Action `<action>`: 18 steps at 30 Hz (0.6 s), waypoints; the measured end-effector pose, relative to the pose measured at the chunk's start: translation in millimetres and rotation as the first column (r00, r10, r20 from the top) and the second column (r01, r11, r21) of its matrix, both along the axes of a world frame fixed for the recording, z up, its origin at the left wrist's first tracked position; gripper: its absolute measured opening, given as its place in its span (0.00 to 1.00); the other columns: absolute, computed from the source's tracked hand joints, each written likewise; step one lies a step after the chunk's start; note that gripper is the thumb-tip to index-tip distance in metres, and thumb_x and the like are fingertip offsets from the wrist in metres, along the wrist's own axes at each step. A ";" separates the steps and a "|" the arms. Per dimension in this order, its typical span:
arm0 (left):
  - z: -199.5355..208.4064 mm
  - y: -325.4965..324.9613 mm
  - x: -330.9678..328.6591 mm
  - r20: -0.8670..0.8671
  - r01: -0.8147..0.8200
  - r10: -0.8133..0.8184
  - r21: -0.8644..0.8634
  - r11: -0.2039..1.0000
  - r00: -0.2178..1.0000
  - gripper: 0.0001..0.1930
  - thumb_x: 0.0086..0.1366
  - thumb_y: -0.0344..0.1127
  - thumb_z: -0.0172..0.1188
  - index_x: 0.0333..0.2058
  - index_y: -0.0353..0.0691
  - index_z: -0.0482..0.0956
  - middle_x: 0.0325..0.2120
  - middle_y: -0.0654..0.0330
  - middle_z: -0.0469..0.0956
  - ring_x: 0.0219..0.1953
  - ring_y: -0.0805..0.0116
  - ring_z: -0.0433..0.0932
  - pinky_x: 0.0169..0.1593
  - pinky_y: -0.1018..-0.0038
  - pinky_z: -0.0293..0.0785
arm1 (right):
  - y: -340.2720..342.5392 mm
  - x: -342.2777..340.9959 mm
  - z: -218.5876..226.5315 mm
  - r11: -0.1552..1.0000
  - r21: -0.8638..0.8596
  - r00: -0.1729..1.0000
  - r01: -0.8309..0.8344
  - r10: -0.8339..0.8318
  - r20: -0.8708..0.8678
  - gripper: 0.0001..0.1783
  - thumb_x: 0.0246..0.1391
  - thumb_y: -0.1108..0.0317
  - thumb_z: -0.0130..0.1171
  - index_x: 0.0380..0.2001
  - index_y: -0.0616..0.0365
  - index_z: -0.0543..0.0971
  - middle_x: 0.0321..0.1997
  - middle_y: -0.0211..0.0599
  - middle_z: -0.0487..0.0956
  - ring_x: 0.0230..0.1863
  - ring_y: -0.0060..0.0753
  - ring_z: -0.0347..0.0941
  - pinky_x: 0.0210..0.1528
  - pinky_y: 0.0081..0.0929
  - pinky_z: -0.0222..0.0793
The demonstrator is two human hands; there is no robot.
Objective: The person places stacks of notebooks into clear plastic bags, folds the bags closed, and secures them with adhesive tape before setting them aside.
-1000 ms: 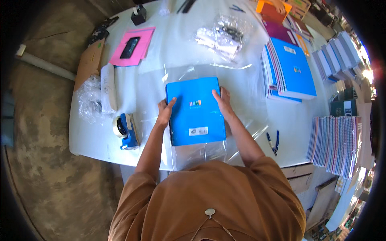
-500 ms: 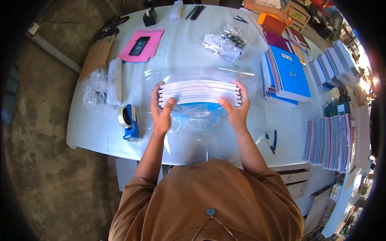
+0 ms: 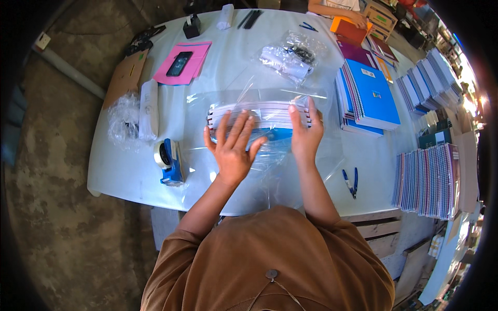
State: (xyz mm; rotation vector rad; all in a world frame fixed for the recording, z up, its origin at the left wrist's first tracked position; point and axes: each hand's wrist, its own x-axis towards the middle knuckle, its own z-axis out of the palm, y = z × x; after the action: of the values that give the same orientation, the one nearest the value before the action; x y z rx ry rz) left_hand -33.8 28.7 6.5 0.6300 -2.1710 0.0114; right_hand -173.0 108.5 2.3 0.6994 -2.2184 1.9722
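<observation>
Your left hand (image 3: 232, 150) is open, fingers spread and slightly bent over the clear film (image 3: 282, 151) in front of the book stack (image 3: 275, 112), gripping nothing that shows. Half a second ago it clasped the stack's left end; now that end is uncovered, so the left hand looks free to work the film. The stack sits mid-counter (image 3: 150, 179), wrapped in that film, white page edges facing you and a blue cover below. At its right end, your right hand (image 3: 307, 133) stays partly open, thumb in front and fingers at the edge; it likely does the steadying, though how firmly you cannot tell. Farther right lie blue-handled cutters (image 3: 351, 184), then a pile of blue notebooks (image 3: 374, 98).
</observation>
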 end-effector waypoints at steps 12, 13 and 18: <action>44.4 -7.9 1.0 -0.286 0.541 -0.475 0.608 0.581 0.832 0.57 0.51 0.79 0.31 0.63 0.33 0.30 0.53 0.34 0.64 0.59 0.42 0.61 0.62 0.55 0.48 | 4.8 43.6 12.3 0.838 0.542 0.662 -0.064 0.443 -0.605 0.29 0.54 0.62 0.52 0.58 0.59 0.64 0.61 0.44 0.63 0.63 0.45 0.55 0.64 0.41 0.47; 49.2 -8.5 3.2 -0.458 0.621 -0.435 0.679 0.392 0.775 0.57 0.51 0.79 0.30 0.64 0.34 0.30 0.53 0.34 0.64 0.59 0.43 0.62 0.63 0.57 0.47 | 5.0 42.9 11.7 0.839 0.540 0.664 -0.063 0.439 -0.605 0.29 0.54 0.62 0.52 0.58 0.59 0.64 0.61 0.44 0.63 0.63 0.45 0.55 0.64 0.41 0.47; 81.4 -91.0 -30.9 -0.298 0.396 -0.296 0.373 0.839 0.908 0.43 0.55 0.63 0.56 0.59 0.34 0.59 0.50 0.42 0.70 0.55 0.55 0.67 0.57 0.66 0.60 | 5.8 41.4 8.6 0.849 0.528 0.641 -0.006 0.409 -0.650 0.24 0.54 0.65 0.52 0.56 0.48 0.68 0.59 0.36 0.66 0.59 0.40 0.60 0.59 0.39 0.53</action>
State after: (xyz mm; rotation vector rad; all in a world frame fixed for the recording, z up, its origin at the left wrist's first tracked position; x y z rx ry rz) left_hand -64.8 -62.3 87.9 0.4342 -2.0381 -0.7202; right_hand -131.6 114.3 10.9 1.5647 -2.0863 0.8245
